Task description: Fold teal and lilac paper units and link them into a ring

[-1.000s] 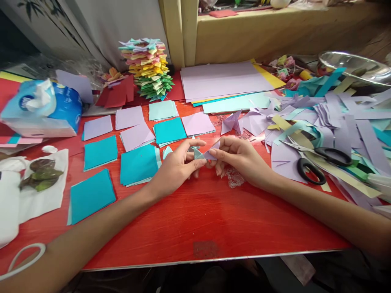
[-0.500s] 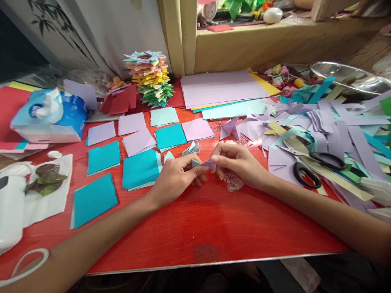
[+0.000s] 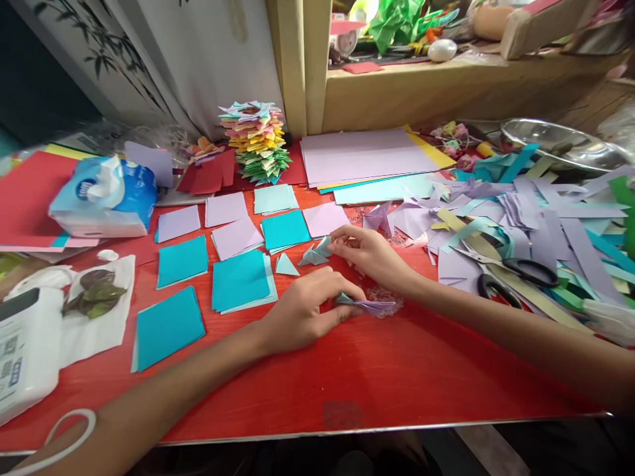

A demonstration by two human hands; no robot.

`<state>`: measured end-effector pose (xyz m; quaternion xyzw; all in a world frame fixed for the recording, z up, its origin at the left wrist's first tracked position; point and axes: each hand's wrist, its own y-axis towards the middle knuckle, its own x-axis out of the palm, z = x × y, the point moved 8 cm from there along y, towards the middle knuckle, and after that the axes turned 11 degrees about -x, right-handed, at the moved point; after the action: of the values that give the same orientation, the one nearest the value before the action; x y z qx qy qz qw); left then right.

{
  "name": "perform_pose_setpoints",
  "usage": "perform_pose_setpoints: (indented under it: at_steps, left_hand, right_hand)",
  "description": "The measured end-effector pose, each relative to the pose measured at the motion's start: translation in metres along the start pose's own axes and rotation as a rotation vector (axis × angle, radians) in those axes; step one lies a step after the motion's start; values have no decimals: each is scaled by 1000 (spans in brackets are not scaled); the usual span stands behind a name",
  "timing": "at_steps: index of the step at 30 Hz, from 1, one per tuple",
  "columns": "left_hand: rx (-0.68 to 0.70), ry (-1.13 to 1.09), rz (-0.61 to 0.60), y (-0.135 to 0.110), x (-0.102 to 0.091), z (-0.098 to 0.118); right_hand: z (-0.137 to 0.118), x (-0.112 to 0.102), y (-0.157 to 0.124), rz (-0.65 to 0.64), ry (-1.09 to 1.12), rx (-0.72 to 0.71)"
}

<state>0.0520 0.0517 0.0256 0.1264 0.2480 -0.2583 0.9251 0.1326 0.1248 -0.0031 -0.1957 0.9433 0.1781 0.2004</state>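
Note:
My left hand rests on the red table with its fingers pinched on a folded lilac paper piece that lies flat on the surface. Farther back, my right hand has its fingertips closed on a small folded pale-teal paper triangle. Two more folded teal triangles lie just left of it. Stacks of teal paper squares and lilac paper squares are spread to the left of both hands.
Black-handled scissors lie in a heap of paper strips at the right. Large lilac sheets, a tower of folded pieces, a blue tissue pack and a metal bowl stand farther back.
Both hands held one folded piece together earlier. Now the left hand has lowered it to the table, and the right hand has let go and reached back to a teal triangle.

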Motion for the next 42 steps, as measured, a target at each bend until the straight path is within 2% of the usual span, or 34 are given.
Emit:
perform_pose_setpoints:
  at_steps: [5, 9, 15, 23, 30, 38, 42]
  left_hand:
    - [-334, -361, -50, 1, 4, -25]
    - [-462, -479, -24, 2, 4, -39]
    - [-461, -445, 28, 4, 0, -46]
    - [-453, -498, 47, 5, 0, -45]
    - [-421, -486, 92, 5, -5, -42]
    - [-419, -477, 128, 6, -7, -42]
    - [-420, -453, 121, 6, -7, -41]
  right_hand:
    - [3, -5, -10, 77, 292, 116]
    - [9, -14, -19, 169, 443, 93]
    - [10, -19, -28, 132, 336, 78]
    - [-13, -24, -35, 72, 374, 38]
    - [-37, -21, -37, -29, 326, -73]
    - [-26, -20, -37, -7, 415, 21]
    - [-13, -21, -39, 57, 520, 135]
